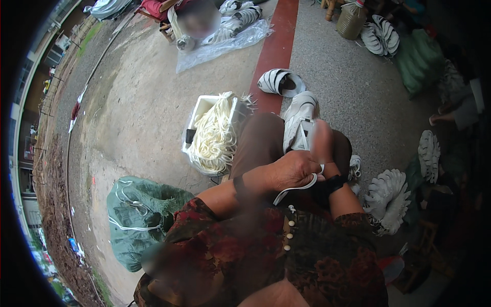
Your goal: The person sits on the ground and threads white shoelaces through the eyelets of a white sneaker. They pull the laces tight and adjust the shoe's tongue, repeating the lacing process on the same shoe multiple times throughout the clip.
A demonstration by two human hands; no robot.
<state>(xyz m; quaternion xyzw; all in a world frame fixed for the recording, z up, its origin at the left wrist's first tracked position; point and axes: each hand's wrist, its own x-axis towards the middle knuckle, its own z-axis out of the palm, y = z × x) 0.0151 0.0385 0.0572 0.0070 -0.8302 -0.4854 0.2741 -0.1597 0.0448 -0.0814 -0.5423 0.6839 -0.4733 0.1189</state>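
A white and grey sneaker (300, 123) rests between my knees, its toe pointing away from me. My left hand (296, 168) is closed around a white shoelace (299, 188), and a loop of it hangs below the fingers toward my chest. Close against it, beside the sneaker's opening, is my right hand (322, 143). Its fingers are smeared, so their grip does not show. A bit of lace also curves between the two hands. Just past the sneaker's toe, another white shoe with dark gaps (281, 83) lies on the floor.
Left of my knees stands a white box (203, 105) heaped with cream laces (215, 135). A green sack (134, 220) sits nearer on the left. Bundled white shoe pieces (387, 199) lie at right, with a green bag (420, 61) farther off. Another person sits at the far left.
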